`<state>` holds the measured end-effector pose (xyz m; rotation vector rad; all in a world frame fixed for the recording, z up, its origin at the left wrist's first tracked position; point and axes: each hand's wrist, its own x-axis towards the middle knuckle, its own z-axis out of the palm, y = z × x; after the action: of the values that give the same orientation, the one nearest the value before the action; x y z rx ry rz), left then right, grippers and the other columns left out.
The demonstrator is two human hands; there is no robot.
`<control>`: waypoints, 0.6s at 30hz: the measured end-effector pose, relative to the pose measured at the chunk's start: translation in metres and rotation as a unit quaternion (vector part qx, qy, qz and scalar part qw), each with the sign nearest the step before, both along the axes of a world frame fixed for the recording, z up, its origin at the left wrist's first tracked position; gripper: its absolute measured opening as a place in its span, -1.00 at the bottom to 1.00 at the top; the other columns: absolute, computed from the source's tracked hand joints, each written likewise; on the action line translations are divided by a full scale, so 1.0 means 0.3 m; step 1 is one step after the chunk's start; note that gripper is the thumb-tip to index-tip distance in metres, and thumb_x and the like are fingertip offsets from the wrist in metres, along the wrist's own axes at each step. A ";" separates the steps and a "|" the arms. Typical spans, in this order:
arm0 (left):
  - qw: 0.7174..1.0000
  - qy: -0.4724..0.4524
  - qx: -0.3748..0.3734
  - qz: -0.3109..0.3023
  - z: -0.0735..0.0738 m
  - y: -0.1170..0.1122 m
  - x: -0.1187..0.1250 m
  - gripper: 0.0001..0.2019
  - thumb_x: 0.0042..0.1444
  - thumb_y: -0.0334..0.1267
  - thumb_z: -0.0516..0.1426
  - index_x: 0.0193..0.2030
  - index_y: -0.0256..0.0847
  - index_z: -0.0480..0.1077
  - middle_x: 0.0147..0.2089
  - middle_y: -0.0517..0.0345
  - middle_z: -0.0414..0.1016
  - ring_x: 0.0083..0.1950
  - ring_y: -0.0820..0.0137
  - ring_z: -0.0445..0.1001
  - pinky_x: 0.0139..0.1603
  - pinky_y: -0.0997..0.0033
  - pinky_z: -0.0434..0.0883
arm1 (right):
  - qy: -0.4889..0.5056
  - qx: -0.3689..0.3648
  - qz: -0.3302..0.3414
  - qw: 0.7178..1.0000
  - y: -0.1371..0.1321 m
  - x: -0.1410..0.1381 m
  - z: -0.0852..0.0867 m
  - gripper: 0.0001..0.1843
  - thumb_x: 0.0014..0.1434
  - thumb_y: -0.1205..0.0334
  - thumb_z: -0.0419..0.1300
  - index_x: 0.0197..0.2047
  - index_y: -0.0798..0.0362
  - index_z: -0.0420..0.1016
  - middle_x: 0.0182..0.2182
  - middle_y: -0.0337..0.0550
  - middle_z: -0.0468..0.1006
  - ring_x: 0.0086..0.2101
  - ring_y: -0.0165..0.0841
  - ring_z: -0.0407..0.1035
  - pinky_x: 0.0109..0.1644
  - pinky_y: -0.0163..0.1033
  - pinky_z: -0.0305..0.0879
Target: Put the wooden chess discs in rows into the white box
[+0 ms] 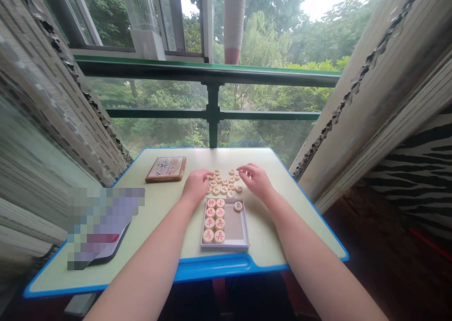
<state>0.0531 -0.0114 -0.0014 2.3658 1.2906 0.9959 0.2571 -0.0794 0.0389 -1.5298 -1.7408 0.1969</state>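
The pale, blue-edged surface [155, 208] carries a flat decorated box [165, 168] at far left and a partly pixelated, dark-edged object [109, 231] near the left edge. Round pieces [224, 189] lie loosely clustered toward the far middle, with a shallow open tray [233, 227] just in front.

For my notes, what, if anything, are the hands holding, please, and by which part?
I cannot tell; the left hand and right hand are near loose pieces.
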 end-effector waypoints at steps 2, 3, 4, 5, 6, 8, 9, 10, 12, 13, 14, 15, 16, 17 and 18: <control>1.000 -0.008 -0.006 0.024 -0.008 0.008 0.002 -0.63 -0.04 -0.52 -0.05 -0.20 -0.19 0.50 -0.12 0.10 0.53 0.01 0.29 0.40 0.10 0.27 0.33 | -0.002 -0.031 0.013 0.999 0.009 0.010 -0.057 -0.76 0.10 0.26 0.08 -0.20 0.03 0.54 -0.34 -0.16 0.47 -0.44 -0.46 0.32 -0.24 -0.30 0.27; 0.999 -0.014 -0.016 0.036 -0.011 0.011 0.004 -0.61 -0.04 -0.52 -0.06 -0.17 -0.20 0.49 -0.10 0.09 0.52 0.01 0.30 0.40 0.10 0.27 0.33 | 0.002 -0.039 0.012 0.999 0.015 0.014 -0.078 -0.74 0.11 0.26 0.08 -0.16 0.02 0.53 -0.33 -0.16 0.47 -0.42 -0.45 0.33 -0.22 -0.29 0.28; 0.998 -0.019 -0.028 0.044 -0.012 0.013 0.006 -0.60 -0.04 -0.53 -0.07 -0.15 -0.20 0.48 -0.09 0.09 0.52 0.01 0.31 0.41 0.10 0.28 0.34 | 0.000 -0.043 0.011 0.999 0.022 0.019 -0.093 -0.72 0.11 0.26 0.08 -0.14 0.02 0.53 -0.32 -0.15 0.47 -0.38 -0.43 0.34 -0.18 -0.27 0.28; 0.998 -0.024 -0.040 0.049 -0.012 0.014 0.008 -0.59 -0.03 -0.53 -0.08 -0.13 -0.21 0.47 -0.08 0.08 0.52 0.00 0.32 0.42 0.09 0.29 0.34 | -0.005 -0.042 0.009 0.999 0.031 0.023 -0.103 -0.71 0.11 0.27 0.08 -0.12 0.01 0.52 -0.30 -0.14 0.47 -0.33 -0.40 0.35 -0.14 -0.25 0.28; 0.997 -0.029 -0.052 0.050 -0.011 0.014 0.011 -0.59 -0.02 -0.53 -0.08 -0.13 -0.21 0.47 -0.08 0.08 0.52 -0.01 0.33 0.43 0.08 0.29 0.35 | -0.014 -0.039 0.005 0.999 0.039 0.027 -0.109 -0.71 0.11 0.27 0.08 -0.12 0.01 0.53 -0.29 -0.12 0.47 -0.28 -0.37 0.35 -0.09 -0.22 0.26; 0.996 -0.039 -0.070 0.048 -0.007 0.012 0.015 -0.59 -0.02 -0.53 -0.08 -0.13 -0.20 0.47 -0.08 0.08 0.53 -0.02 0.35 0.44 0.08 0.30 0.35 | -0.033 -0.035 0.000 0.999 0.056 0.035 -0.116 -0.71 0.11 0.27 0.09 -0.12 0.00 0.54 -0.26 -0.09 0.46 -0.19 -0.31 0.32 -0.01 -0.17 0.23; 0.995 -0.045 -0.077 0.051 -0.005 0.011 0.016 -0.59 -0.02 -0.53 -0.07 -0.13 -0.20 0.47 -0.08 0.07 0.53 -0.02 0.35 0.45 0.08 0.30 0.36 | -0.039 -0.035 -0.004 0.999 0.062 0.038 -0.118 -0.71 0.11 0.27 0.09 -0.12 0.00 0.54 -0.25 -0.08 0.46 -0.17 -0.29 0.31 0.01 -0.16 0.21; 0.994 -0.051 -0.085 0.055 -0.004 0.010 0.017 -0.60 -0.01 -0.52 -0.07 -0.13 -0.21 0.47 -0.08 0.06 0.53 -0.02 0.35 0.45 0.07 0.29 0.36 | -0.043 -0.036 -0.008 0.998 0.067 0.041 -0.121 -0.71 0.11 0.27 0.09 -0.12 0.01 0.54 -0.24 -0.07 0.46 -0.16 -0.28 0.30 0.02 -0.15 0.21; 0.991 -0.065 -0.099 0.060 -0.004 0.011 0.017 -0.61 -0.02 -0.51 -0.06 -0.13 -0.22 0.47 -0.08 0.04 0.53 -0.03 0.34 0.45 0.06 0.29 0.36 | -0.050 -0.040 -0.013 0.998 0.070 0.045 -0.126 -0.71 0.11 0.28 0.09 -0.13 0.02 0.54 -0.23 -0.06 0.47 -0.16 -0.27 0.30 0.02 -0.14 0.21; 0.990 -0.072 -0.106 0.058 -0.005 0.012 0.016 -0.61 -0.03 -0.51 -0.05 -0.13 -0.22 0.47 -0.09 0.03 0.53 -0.03 0.34 0.45 0.06 0.29 0.37 | -0.054 -0.043 -0.012 0.998 0.069 0.046 -0.128 -0.72 0.11 0.29 0.08 -0.14 0.02 0.55 -0.23 -0.06 0.47 -0.16 -0.27 0.29 0.02 -0.14 0.21; 0.989 -0.079 -0.114 0.054 -0.008 0.014 0.014 -0.61 -0.04 -0.52 -0.05 -0.14 -0.21 0.48 -0.09 0.04 0.53 -0.03 0.34 0.46 0.05 0.30 0.37 | -0.059 -0.047 -0.007 0.997 0.068 0.047 -0.130 -0.72 0.11 0.29 0.08 -0.15 0.01 0.55 -0.22 -0.06 0.48 -0.16 -0.27 0.29 0.01 -0.14 0.21; 0.987 -0.084 -0.125 0.049 -0.011 0.016 0.012 -0.59 -0.06 -0.53 -0.04 -0.14 -0.20 0.48 -0.10 0.05 0.54 -0.05 0.35 0.46 0.05 0.31 0.37 | -0.063 -0.052 -0.001 0.997 0.066 0.047 -0.131 -0.73 0.12 0.29 0.08 -0.16 0.01 0.56 -0.22 -0.07 0.48 -0.16 -0.27 0.29 0.01 -0.14 0.21; 0.986 -0.089 -0.137 0.045 -0.014 0.019 0.010 -0.58 -0.09 -0.55 -0.04 -0.14 -0.19 0.48 -0.11 0.07 0.54 -0.06 0.36 0.47 0.04 0.32 0.38 | -0.067 -0.056 0.005 0.996 0.064 0.047 -0.132 -0.74 0.12 0.29 0.08 -0.18 0.00 0.56 -0.21 -0.07 0.49 -0.16 -0.27 0.28 0.02 -0.14 0.21; 0.983 -0.092 -0.151 0.042 -0.017 0.022 0.008 -0.56 -0.11 -0.56 -0.04 -0.14 -0.19 0.48 -0.11 0.07 0.54 -0.08 0.38 0.48 0.02 0.34 0.39 | -0.069 -0.060 0.009 0.996 0.063 0.046 -0.132 -0.74 0.12 0.29 0.08 -0.19 0.00 0.57 -0.21 -0.07 0.50 -0.16 -0.27 0.28 0.02 -0.15 0.21; 0.981 -0.094 -0.164 0.038 -0.019 0.025 0.005 -0.55 -0.12 -0.57 -0.04 -0.14 -0.19 0.47 -0.12 0.07 0.54 -0.09 0.39 0.48 0.01 0.36 0.40 | -0.071 -0.062 0.012 0.996 0.062 0.046 -0.132 -0.75 0.12 0.29 0.08 -0.20 0.01 0.57 -0.21 -0.08 0.50 -0.16 -0.27 0.28 0.02 -0.14 0.20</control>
<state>0.0547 -0.0040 -0.0072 1.9422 1.3632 0.9207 0.2709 -0.0607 -0.0007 -1.6458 -1.8894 0.2169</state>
